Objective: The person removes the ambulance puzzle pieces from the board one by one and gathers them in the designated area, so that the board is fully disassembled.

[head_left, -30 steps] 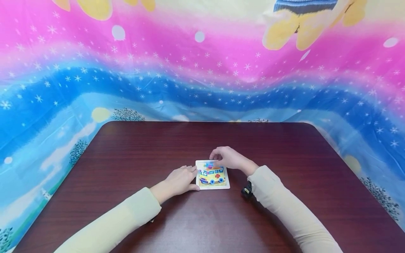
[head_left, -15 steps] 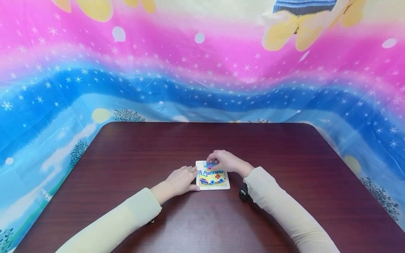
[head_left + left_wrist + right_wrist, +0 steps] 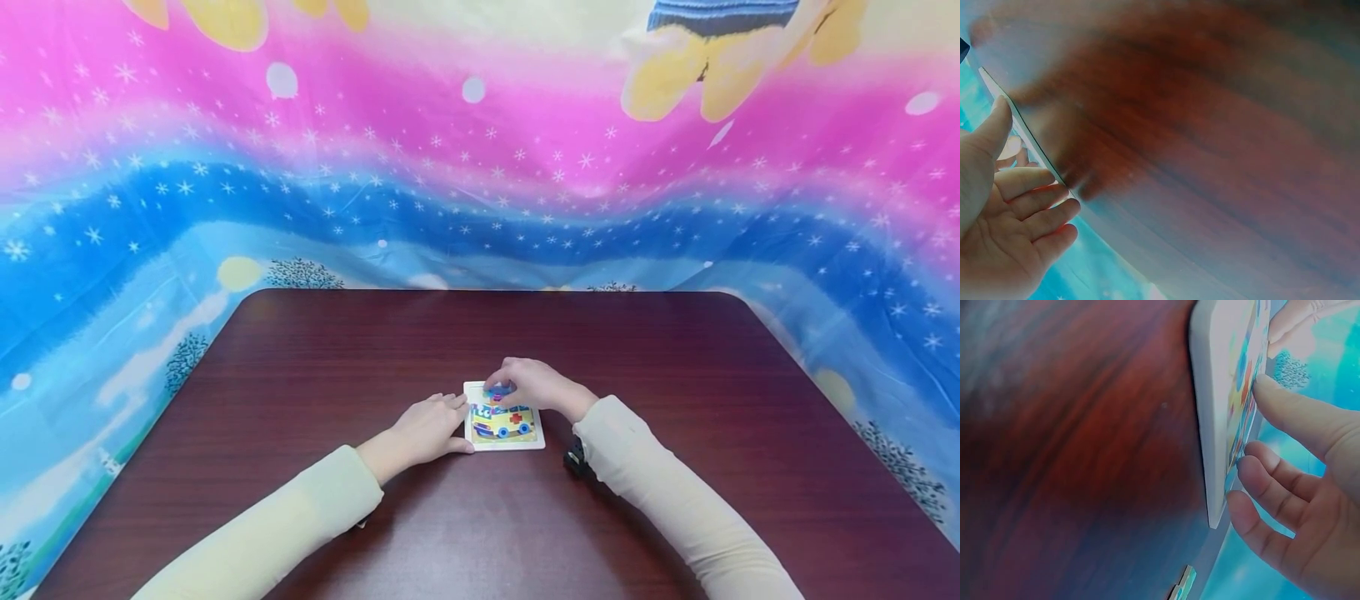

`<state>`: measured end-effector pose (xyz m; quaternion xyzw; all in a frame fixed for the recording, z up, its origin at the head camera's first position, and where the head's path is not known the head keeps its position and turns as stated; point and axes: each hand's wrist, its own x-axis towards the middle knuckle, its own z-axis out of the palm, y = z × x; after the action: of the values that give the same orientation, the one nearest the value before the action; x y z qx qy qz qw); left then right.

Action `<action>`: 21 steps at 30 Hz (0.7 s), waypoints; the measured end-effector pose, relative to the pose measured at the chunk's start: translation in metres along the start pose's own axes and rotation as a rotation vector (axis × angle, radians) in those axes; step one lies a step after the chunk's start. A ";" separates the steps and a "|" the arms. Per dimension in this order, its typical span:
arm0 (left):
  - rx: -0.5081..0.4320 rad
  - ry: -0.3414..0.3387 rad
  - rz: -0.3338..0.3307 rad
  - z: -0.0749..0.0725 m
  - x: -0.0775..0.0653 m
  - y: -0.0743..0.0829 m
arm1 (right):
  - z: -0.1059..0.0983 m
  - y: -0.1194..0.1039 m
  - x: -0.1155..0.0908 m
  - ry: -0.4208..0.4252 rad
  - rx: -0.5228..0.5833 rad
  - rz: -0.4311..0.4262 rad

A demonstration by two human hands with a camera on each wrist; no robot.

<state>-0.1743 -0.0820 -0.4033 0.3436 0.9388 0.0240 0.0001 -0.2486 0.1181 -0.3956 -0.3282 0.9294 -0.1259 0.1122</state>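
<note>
A small jigsaw puzzle (image 3: 504, 429) with a pale frame and a yellow ambulance picture lies flat on the dark wooden table (image 3: 480, 517). My left hand (image 3: 423, 427) rests at its left edge, fingers fairly straight, thumb against the near left corner. The left wrist view shows that thumb (image 3: 999, 119) touching the frame's edge. Over the puzzle's upper part, my right hand (image 3: 540, 387) bends down and pinches a blue puzzle piece (image 3: 497, 392) with a pink shape on it. In the right wrist view the right thumb (image 3: 1291, 409) and curled fingertips meet the picture side; the piece's outline is partly hidden.
Beyond the frame in the right wrist view, small greenish pieces (image 3: 1188, 581) lie on the table, hidden in the head view. A colourful cloth backdrop (image 3: 480, 167) hangs behind the table's far edge. A black device (image 3: 576, 458) sits under the right wrist.
My right hand has moved slightly left and down over the puzzle, its fingers now around the blue piece. The left hand and frame have stayed in place.
</note>
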 end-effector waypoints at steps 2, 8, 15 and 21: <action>0.002 -0.004 -0.003 0.000 0.000 0.000 | 0.000 -0.001 0.000 -0.005 -0.007 0.004; 0.001 -0.006 -0.005 -0.001 0.000 0.001 | -0.001 -0.004 -0.001 -0.017 -0.009 0.014; -0.010 -0.007 -0.004 -0.001 0.000 0.001 | -0.003 -0.005 -0.001 -0.032 -0.001 0.000; -0.007 -0.007 -0.007 0.001 0.001 -0.001 | -0.005 -0.005 -0.001 -0.036 0.028 -0.010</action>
<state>-0.1755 -0.0818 -0.4045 0.3403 0.9400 0.0261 0.0048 -0.2464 0.1156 -0.3895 -0.3335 0.9238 -0.1336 0.1328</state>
